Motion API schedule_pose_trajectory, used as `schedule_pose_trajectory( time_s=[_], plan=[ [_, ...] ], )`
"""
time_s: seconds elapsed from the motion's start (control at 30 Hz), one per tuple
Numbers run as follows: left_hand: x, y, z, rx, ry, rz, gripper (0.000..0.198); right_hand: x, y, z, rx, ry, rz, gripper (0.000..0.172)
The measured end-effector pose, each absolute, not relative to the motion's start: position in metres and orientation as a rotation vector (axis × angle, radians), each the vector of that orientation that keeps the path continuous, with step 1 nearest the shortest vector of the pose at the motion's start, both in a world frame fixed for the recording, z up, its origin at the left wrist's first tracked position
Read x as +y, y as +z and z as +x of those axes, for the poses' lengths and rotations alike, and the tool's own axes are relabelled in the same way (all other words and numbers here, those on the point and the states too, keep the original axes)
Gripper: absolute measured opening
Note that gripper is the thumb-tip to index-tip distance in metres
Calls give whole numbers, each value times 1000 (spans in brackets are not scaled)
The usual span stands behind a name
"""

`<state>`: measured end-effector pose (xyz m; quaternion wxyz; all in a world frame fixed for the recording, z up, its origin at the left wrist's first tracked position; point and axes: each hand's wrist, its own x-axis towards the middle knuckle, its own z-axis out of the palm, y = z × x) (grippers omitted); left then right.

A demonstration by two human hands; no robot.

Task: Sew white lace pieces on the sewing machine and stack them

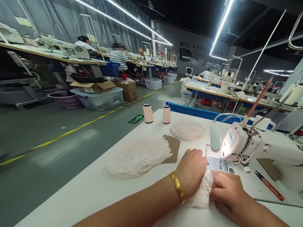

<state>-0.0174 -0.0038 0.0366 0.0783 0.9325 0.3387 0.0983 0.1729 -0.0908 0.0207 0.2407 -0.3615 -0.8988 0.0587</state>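
Note:
A piece of cream lace [205, 186] lies in front of the sewing machine [233, 138], its far end close to the lit needle plate [214, 164]. My left hand [193, 170], with a gold bangle at the wrist, is closed at the lace's left edge, fingers curled and fingertips hidden. On the other side my right hand [227, 190] pinches the lace's right edge between thumb and curled fingers. Left of my hands rests a large stack of lace pieces [142, 156], partly over a brown card [174, 148]. Another lace pile [187, 130] sits behind.
Two thread cones, one cream [148, 113] and one pink [166, 114], stand at the table's far edge. Red-handled thread snips [270, 186] lie right of the machine. A blue cloth trough [189, 110] runs along the back. Other people work at machines across the aisle.

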Motion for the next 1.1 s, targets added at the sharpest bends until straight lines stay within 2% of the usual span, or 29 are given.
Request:
schedule_pose_trajectory(
  time_s=[0.07, 0.27, 0.47, 0.7, 0.97, 1.1],
  plan=[
    [-6, 40, -14, 953, 248, 2847, 16, -93, 22, 181, -2436, 214, -1061, 26],
    [2, 32, -4, 868, 283, 2576, 11, -96, 6, 196, -2237, 372, -1189, 23],
    [1, 30, -1, 921, 432, 2239, 11, -100, 9, 189, -2254, 356, -1239, 7],
    [-4, 35, 1, 866, 433, 1809, 21, -100, 4, 194, -2142, 334, -1193, 17],
    [-5, 37, 1, 820, 346, 1834, 32, -99, 8, 198, -1920, 537, -1341, 24],
    [-8, 35, 2, 838, 381, 1892, 31, -99, 2, 194, -1754, 593, -1456, 10]
  ],
)
